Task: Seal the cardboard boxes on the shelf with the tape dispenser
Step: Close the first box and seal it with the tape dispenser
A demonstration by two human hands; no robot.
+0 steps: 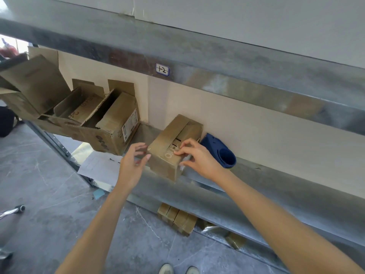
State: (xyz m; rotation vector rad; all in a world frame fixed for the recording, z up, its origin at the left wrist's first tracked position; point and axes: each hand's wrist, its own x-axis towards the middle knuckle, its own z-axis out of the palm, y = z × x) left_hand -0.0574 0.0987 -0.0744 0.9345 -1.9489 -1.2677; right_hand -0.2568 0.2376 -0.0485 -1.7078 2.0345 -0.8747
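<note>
The small box (pixel 167 139) sits flaps down at the front of the metal shelf (pixel 256 180). The right hand (pixel 199 157) grips its near right corner, fingertips on top and thumb on the side. The left hand (pixel 132 161) hovers open at its 9 o'clock. The blue tape dispenser (pixel 221 153) lies at 3 o'clock, and a large open box (pixel 110 135) at 10 o'clock.

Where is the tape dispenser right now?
In the head view, the tape dispenser lies on the shelf by the back wall, just right of the small box that the right hand holds.
</note>
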